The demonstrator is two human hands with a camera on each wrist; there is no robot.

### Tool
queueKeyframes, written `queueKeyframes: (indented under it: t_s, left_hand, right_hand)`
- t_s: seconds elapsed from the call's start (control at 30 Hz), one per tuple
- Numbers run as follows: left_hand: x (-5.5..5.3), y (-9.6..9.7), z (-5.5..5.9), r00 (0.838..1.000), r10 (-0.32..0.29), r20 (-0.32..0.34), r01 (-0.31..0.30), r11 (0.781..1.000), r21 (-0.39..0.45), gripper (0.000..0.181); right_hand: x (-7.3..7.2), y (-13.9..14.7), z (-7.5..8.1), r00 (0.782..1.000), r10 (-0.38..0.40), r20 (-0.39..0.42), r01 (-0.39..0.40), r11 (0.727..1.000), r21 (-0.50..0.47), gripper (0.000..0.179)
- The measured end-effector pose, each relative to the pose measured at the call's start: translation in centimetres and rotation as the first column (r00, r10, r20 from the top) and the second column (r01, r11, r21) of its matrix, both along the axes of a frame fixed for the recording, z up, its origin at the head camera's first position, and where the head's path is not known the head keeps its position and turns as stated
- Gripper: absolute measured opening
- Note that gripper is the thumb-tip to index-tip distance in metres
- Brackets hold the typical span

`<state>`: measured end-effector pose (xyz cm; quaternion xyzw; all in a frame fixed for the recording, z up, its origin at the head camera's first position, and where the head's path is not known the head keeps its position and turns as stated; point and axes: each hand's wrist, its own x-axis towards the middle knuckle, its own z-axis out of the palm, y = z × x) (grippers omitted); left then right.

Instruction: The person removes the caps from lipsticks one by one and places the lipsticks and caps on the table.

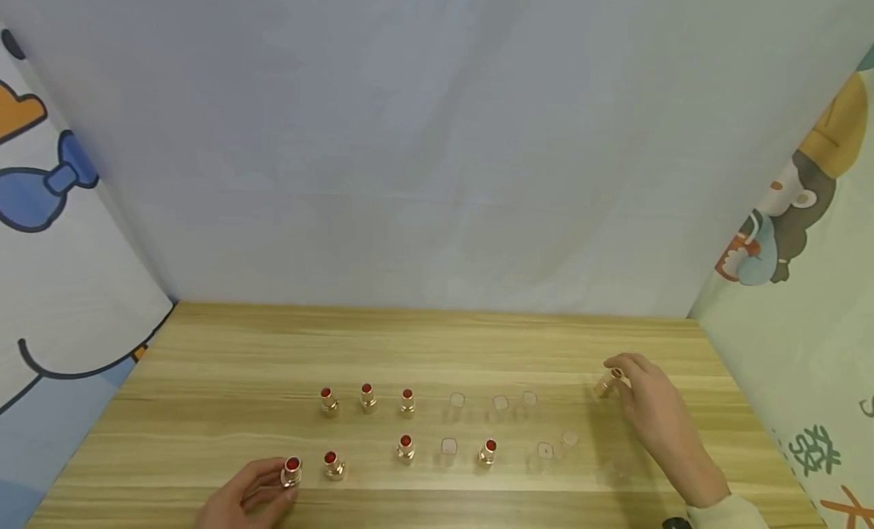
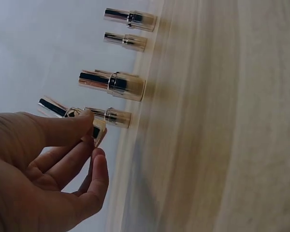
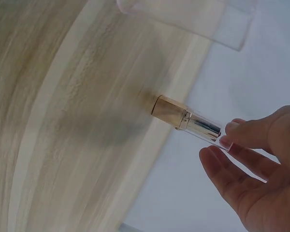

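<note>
At the front left of the table, my left hand (image 1: 247, 492) grips an uncapped lipstick (image 1: 291, 472) with a red top. Its thumb and fingers close round the gold base in the left wrist view, where the silver tube (image 2: 51, 107) sticks out past the hand. My right hand (image 1: 652, 415), far to the right, pinches the end of a lipstick (image 1: 604, 385) in a clear cap. The right wrist view shows its gold base (image 3: 168, 111) tilted towards the tabletop; I cannot tell whether they touch. Uncapped lipsticks (image 1: 369, 397) stand upright to the left hand's right.
Several clear caps (image 1: 501, 402) stand in two loose rows at centre right. One uncapped lipstick (image 1: 488, 451) stands among them in the front row. A pale cloth wall (image 1: 437, 172) rises behind the wooden table (image 1: 382, 347), with printed cloths (image 1: 785, 362) at both sides.
</note>
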<state>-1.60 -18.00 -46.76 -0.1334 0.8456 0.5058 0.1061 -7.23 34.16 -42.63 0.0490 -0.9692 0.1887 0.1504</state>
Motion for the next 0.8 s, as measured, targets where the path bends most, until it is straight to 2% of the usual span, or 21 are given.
queueKeyframes:
  t_s: [0.23, 0.43, 0.63, 0.8]
  left_hand:
    - [-0.4, 0.3, -0.8, 0.998, -0.025, -0.053, 0.022, 0.998, -0.056, 0.039]
    - [-0.4, 0.5, -1.2, 0.995, -0.036, -0.098, 0.031, 0.998, -0.054, 0.036]
    - [-0.7, 0.5, -1.4, 0.998, -0.041, -0.046, 0.038, 0.997, -0.065, 0.035]
    - [-0.8, 0.6, -1.4, 0.998, -0.051, -0.043, 0.047, 0.995, -0.092, 0.033]
  right_hand:
    - [-0.1, 0.1, -0.3, 0.999, -0.006, -0.051, 0.005, 1.0, -0.009, 0.026]
    - [-0.2, 0.0, -0.4, 0.997, -0.012, -0.072, 0.012, 1.0, -0.002, 0.026]
    - [-0.1, -0.1, -0.4, 0.998, -0.021, -0.065, 0.021, 1.0, 0.004, 0.025]
    - [-0.1, -0.1, -0.4, 0.997, -0.02, -0.068, 0.02, 1.0, -0.004, 0.026]
